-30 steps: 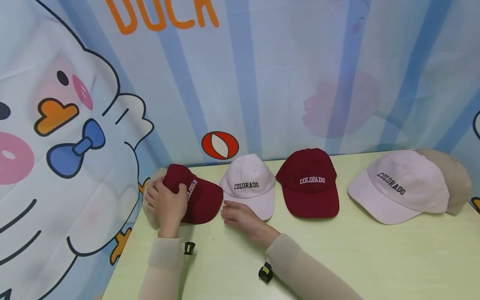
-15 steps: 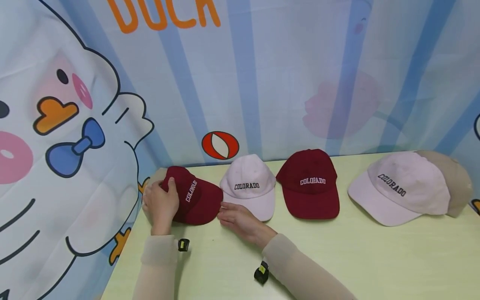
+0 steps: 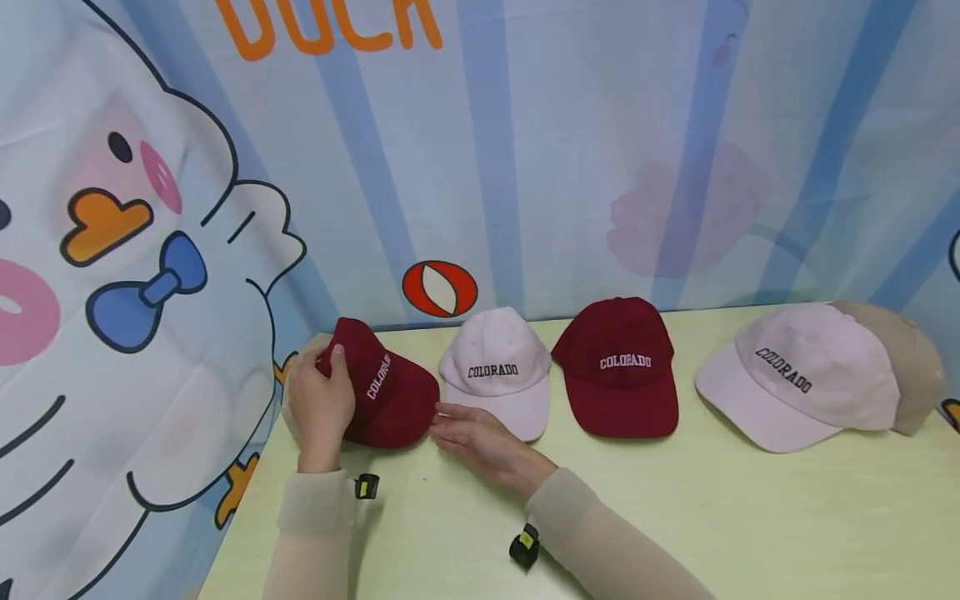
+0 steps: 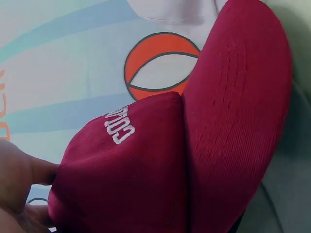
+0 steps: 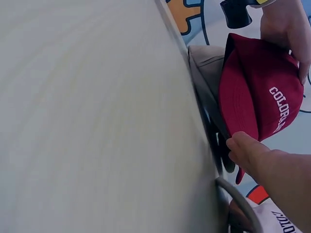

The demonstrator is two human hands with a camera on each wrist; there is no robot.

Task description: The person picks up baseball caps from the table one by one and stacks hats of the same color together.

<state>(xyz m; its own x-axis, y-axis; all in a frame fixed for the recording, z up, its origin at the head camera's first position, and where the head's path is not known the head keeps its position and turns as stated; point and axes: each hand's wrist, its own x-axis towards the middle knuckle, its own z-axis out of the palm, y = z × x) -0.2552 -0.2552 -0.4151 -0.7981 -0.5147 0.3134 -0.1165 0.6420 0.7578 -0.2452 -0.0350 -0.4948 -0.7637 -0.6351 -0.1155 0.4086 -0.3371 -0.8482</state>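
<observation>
My left hand (image 3: 322,396) grips a maroon baseball cap (image 3: 397,400) by the back of its crown, thumb on the near side. White COLORADO lettering crosses the cap's front, and its brim (image 4: 238,92) points right, toward my other hand. A beige cap (image 5: 204,58) lies behind and under the maroon one, mostly hidden. My right hand (image 3: 483,446) reaches in from the right with its fingers nearly straight, fingertips right at the brim's edge. Just behind that hand sits a pale pink cap (image 3: 495,350) with dark COLORADO lettering.
A second maroon cap (image 3: 618,367) stands right of the pale pink one. Farther right, another pale pink cap (image 3: 817,375) overlaps a beige cap (image 3: 911,367). The caps line the back of a pale yellow table (image 3: 675,517), against a printed cloth backdrop (image 3: 562,167).
My left hand has slid left and back along the crown. The held maroon cap has tilted up and shifted slightly left. My right hand has edged left to its brim.
</observation>
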